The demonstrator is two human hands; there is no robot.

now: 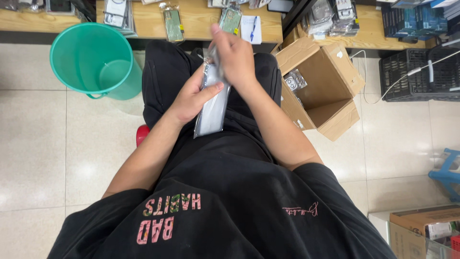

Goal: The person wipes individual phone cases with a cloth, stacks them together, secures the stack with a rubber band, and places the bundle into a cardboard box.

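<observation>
I sit in black clothes and look down at my lap. My left hand [191, 98] grips a long flat clear plastic pouch [213, 112] with something pale inside, thumb across its front. My right hand [235, 57] is closed on the pouch's upper end, fingers pinching the top edge. The pouch lies over my thighs, its lower end free. What is inside the pouch cannot be made out.
A green plastic bucket [91, 60] stands on the tiled floor at my left. An open cardboard box [330, 86] with packaged items sits at my right. A wooden table [201, 21] ahead holds several bagged phone cases. Black crates [421, 74] and a blue stool [448, 172] stand far right.
</observation>
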